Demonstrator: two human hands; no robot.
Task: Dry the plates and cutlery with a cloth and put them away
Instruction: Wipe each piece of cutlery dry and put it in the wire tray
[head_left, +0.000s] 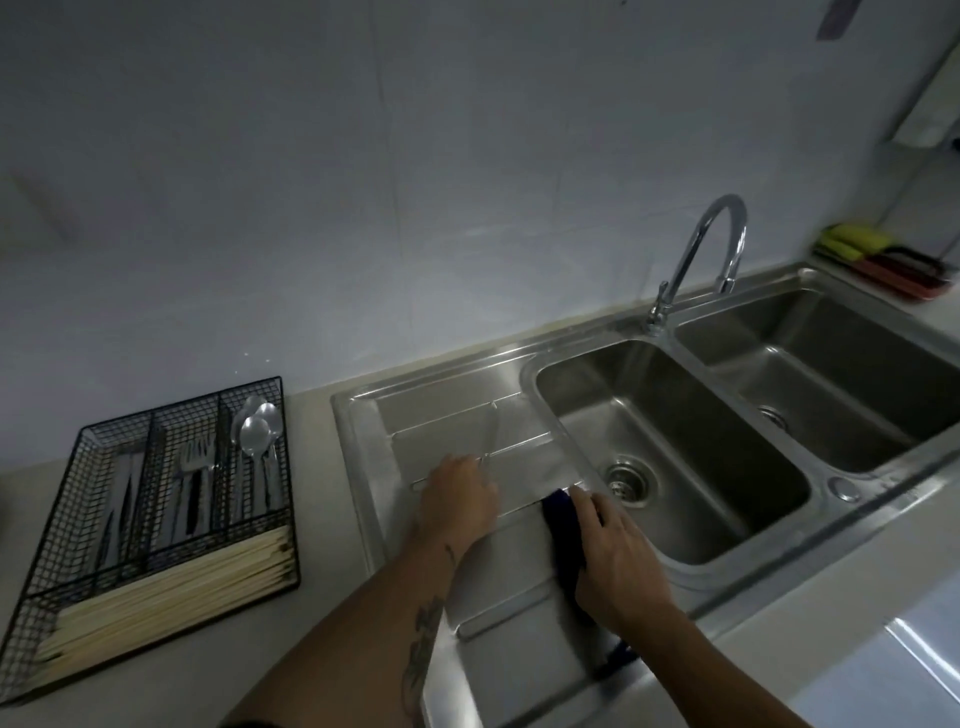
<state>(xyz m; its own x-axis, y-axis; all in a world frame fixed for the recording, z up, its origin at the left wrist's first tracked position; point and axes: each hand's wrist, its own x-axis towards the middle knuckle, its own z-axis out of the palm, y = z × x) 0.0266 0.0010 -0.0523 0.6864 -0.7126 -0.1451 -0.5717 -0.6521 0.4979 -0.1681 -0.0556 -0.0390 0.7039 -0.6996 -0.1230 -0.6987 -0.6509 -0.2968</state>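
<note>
**One piece left on the drainboard**

The left hand (460, 496) is down on the drainboard (519, 561), its fingers curled over a thin piece of cutlery (491, 439) that lies pointing toward the wall; blur hides what kind it is, and I can't say whether the fingers have closed on it or only rest there. The right hand (618, 558) grips a dark cloth (561, 535), fingers wrapped round it, just beside the near basin (675, 447).

To do this well, I'd pinch the piece by its handle end, lift it clear of the ribs, and draw it through the cloth rather than rubbing it against wet steel. Then carry it left to the wire tray (52, 587) on the counter, where knives (122, 493), forks (195, 467) and spoons (257, 431) each have a slot, chopsticks (171, 592) across the front. No plates are in sight.
</note>
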